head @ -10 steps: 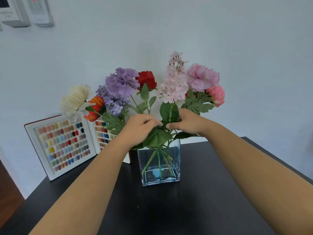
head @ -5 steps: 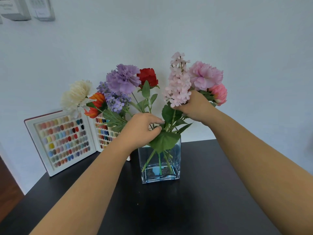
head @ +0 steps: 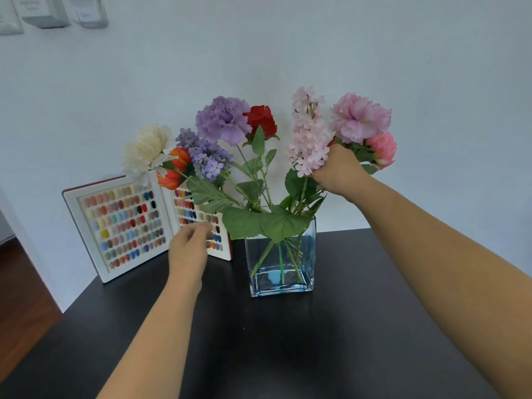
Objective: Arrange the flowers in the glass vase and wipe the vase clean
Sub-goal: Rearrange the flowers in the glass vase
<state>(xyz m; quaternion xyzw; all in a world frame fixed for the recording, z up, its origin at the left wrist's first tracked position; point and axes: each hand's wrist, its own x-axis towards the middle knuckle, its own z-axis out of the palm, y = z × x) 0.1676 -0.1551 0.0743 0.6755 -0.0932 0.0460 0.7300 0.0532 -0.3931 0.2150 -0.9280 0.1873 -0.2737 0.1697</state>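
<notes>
Mixed artificial flowers (head: 230, 122) stand in a square clear glass vase (head: 280, 263) on a black surface (head: 288, 341) against a white wall (head: 288, 53).
Right hand (head: 338, 174) grasps stems under the pink blooms; blurred left hand (head: 187, 249) hangs released, near an open white nail-colour sample book (head: 123, 226).

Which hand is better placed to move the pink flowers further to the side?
The right hand. It already grips the stems just under the pink flowers. The left hand is low beside the vase, blurred and holding nothing.
</notes>
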